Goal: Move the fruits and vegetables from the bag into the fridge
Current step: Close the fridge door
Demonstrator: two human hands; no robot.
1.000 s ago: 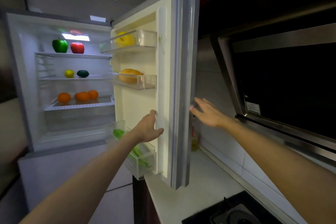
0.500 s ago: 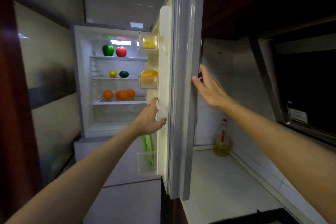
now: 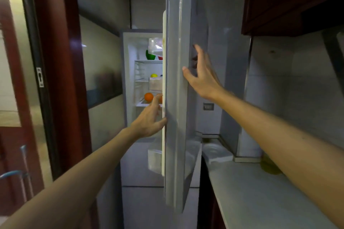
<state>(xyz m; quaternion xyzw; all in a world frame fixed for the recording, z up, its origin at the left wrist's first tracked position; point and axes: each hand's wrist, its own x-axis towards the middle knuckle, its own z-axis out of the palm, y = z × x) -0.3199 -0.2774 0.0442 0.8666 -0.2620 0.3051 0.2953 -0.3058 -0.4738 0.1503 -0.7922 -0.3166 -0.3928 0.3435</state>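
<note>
Access to the lit white fridge compartment — narrow slot only.
The tall grey fridge door stands edge-on and covers the right part of the opening; clear plastic door bins jut into the remaining slot. The left hand occupies the door's inner edge, the right hand its outer face. Free room: the aisle between door and dark red door frame — and above the white countertop.

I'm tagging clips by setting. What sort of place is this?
Most likely a home kitchen: an open fridge with an orange inside, a white countertop beside it, and dark red wall cabinets above.
</note>
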